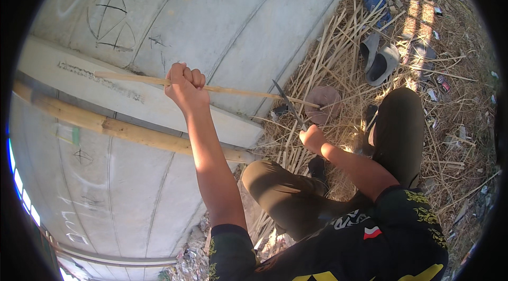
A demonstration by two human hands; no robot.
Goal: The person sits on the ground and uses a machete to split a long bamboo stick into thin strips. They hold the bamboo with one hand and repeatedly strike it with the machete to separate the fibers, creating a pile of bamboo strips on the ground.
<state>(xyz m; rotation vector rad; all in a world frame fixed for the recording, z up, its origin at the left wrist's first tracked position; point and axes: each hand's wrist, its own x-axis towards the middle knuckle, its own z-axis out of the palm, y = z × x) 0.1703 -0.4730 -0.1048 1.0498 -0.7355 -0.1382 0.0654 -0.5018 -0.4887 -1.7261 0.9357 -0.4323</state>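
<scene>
My left hand [186, 86] is raised in front of the wall, its fingers wrapped round a long pale bamboo strip [241, 92]. The strip slopes down to the right, and its lower end meets a round pinkish-brown block [328, 102] on the ground. In my right hand [314, 139] is a long dark-bladed knife [288, 102], pointing up and away. Its blade crosses the strip in view just left of the block; whether the two touch I cannot tell. The knife's handle is mostly hidden in my fist.
Loose bamboo strips [338, 43] lie piled beyond the block. Grey clogs [382, 64] and a blue plastic bag [374, 1] are to the right of the pile. A thick bamboo pole [127, 130] runs along the concrete wall [227, 11] at left. Dry straw and litter cover the ground.
</scene>
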